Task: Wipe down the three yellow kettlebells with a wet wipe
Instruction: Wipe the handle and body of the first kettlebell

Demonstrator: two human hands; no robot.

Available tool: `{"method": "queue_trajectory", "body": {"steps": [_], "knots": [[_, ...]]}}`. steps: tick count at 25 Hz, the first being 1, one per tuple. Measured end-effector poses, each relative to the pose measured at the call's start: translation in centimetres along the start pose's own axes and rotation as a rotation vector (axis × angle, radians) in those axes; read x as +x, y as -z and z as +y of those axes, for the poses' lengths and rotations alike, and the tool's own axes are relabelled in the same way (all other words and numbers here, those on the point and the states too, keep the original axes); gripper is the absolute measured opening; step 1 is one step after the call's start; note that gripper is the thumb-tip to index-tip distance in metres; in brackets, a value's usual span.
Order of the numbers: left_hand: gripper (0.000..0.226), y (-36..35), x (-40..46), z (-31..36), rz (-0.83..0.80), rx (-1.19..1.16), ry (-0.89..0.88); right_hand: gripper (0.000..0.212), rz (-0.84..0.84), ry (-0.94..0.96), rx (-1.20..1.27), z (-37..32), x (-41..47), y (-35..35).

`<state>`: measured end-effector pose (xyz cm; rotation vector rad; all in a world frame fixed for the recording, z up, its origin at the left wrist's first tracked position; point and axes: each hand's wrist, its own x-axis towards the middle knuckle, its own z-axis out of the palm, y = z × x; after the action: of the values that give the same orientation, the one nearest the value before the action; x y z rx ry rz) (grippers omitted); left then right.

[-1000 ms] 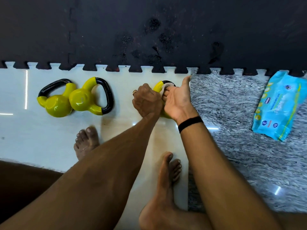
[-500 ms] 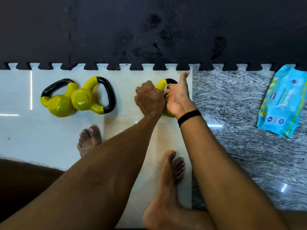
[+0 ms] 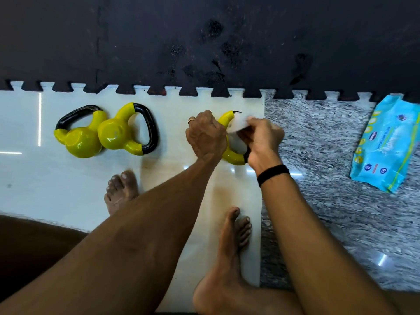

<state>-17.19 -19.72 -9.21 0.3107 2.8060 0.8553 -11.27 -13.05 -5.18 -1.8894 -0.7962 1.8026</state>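
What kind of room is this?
Probably a home workout corner: black puzzle-edged exercise mats lie on a shiny tiled floor, with three yellow kettlebells, and the person is barefoot.

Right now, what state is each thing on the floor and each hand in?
Right kettlebell: lying on the tile, held and being wiped.
Left hand: gripping that kettlebell's body.
Right hand: pinching the wet wipe against the handle.
Two left kettlebells: on their sides, touching, untouched by hands.
Wipes pack: lying flat on the grey floor; whether its flap is open cannot be told.
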Motion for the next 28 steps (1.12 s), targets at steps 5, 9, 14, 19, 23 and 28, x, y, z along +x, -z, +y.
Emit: {"method": "queue_trajectory", "body": {"steps": [5,9,14,19,23,28], "knots": [[0.025,0.0,-0.1,0.0,-0.003,0.012,-0.028,0.007,0.027,0.309,-0.387,-2.4,2.5,3.9],[0.023,0.1,0.1,-0.2,-0.018,0.007,-0.074,0.031,-0.304,0.443,-0.973,-1.9,3.9,2.6],[0.024,0.2,0.3,-0.2,-0.045,-0.017,-0.12,0.027,-0.472,0.39,-1.355,-3.8,4.6,1.2],[0.021,0.4,0.1,-1.3,-0.053,-0.23,-0.01,0.02,-0.378,0.524,-1.412,-3.8,2.6,0.7],[0.02,0.7,-0.1,-2.7,-0.118,-0.614,0.134,0.009,-0.399,0.945,-1.413,-3.8,0.1,0.0],[0.023,1.3,0.6,-1.9,-0.245,-0.616,0.224,0.007,-0.559,1.34,-1.21,-1.5,-1.8,1.7]]}}
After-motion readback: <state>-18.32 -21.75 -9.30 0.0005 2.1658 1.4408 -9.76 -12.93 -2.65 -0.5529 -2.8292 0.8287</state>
